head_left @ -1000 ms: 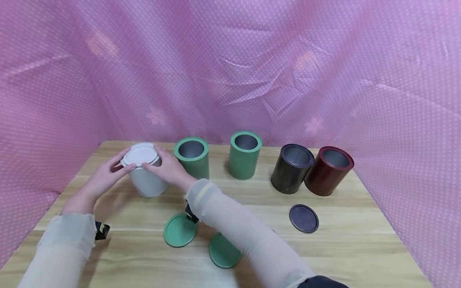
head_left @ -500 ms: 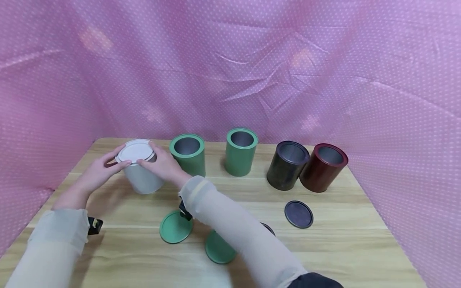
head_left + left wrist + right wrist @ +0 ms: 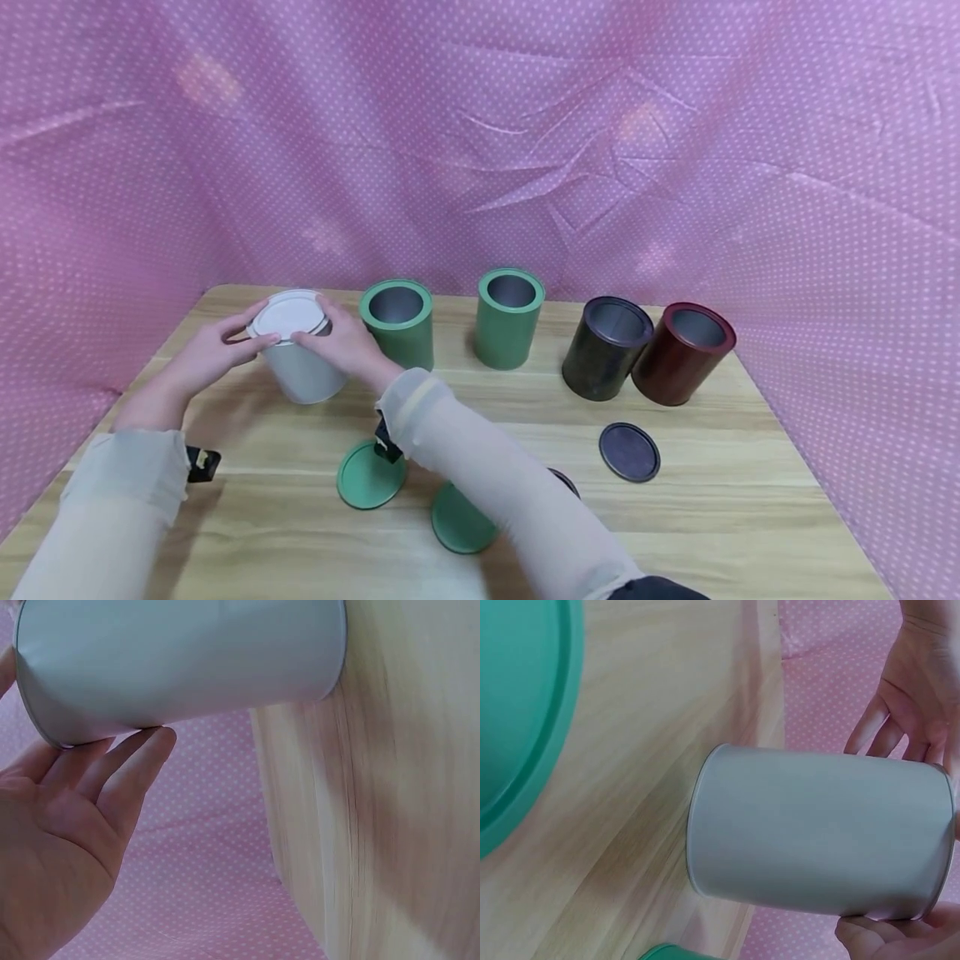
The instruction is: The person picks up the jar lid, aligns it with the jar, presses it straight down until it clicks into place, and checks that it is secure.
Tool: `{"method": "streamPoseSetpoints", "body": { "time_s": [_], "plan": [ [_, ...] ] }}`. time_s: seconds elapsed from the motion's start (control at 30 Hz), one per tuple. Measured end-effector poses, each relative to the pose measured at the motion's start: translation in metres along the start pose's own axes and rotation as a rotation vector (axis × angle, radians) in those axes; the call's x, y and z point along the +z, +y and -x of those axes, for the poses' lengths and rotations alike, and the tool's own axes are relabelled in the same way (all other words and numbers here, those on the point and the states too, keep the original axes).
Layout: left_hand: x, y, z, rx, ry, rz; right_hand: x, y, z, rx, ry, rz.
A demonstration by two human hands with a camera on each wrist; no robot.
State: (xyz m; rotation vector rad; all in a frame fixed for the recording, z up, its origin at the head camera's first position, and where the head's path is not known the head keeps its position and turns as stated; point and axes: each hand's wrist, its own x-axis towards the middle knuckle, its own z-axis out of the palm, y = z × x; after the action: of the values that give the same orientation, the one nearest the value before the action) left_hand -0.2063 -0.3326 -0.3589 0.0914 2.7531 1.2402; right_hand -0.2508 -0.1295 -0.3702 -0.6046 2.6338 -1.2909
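Note:
A white can (image 3: 306,372) stands on the left of the table, with a white lid (image 3: 288,316) on its top. The lid looks off-centre, and a dark gap shows under its right side. My left hand (image 3: 202,358) grips the lid's left edge, thumb at the front. From the other side my right hand (image 3: 351,343) holds the lid's right edge, its thumb close to the left thumb. In the left wrist view, fingers (image 3: 131,769) touch the can's side (image 3: 187,660) near the rim. The lid's underside is hidden.
Two lidless green cans (image 3: 403,333) (image 3: 508,329), a black can (image 3: 597,358) and a dark red can (image 3: 675,367) stand behind. Nearer lie two green lids (image 3: 371,477) (image 3: 461,521), a dark lid (image 3: 629,452) and another lid (image 3: 564,481) mostly behind the right sleeve.
The head view shifts slightly. Both hands stay at the white can's top, and no clear change shows in the lid or can.

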Motion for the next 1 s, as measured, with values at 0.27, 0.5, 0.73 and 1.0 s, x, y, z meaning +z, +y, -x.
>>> {"method": "streamPoseSetpoints", "body": {
  "time_s": [0.27, 0.5, 0.73, 1.0],
  "plan": [
    [0.001, 0.003, -0.004, -0.016, -0.02, 0.012, -0.002, -0.001, 0.001, 0.023, 0.022, -0.006],
    [0.001, 0.0, -0.002, -0.006, 0.001, 0.013, -0.002, -0.001, 0.0, -0.007, -0.001, 0.024],
    [0.0, -0.001, 0.002, 0.027, 0.009, -0.039, -0.004, -0.001, 0.005, -0.042, -0.03, 0.02],
    [0.002, 0.002, 0.006, 0.015, -0.002, -0.07, -0.009, 0.0, 0.009, -0.037, -0.074, 0.021]
  ]
}}
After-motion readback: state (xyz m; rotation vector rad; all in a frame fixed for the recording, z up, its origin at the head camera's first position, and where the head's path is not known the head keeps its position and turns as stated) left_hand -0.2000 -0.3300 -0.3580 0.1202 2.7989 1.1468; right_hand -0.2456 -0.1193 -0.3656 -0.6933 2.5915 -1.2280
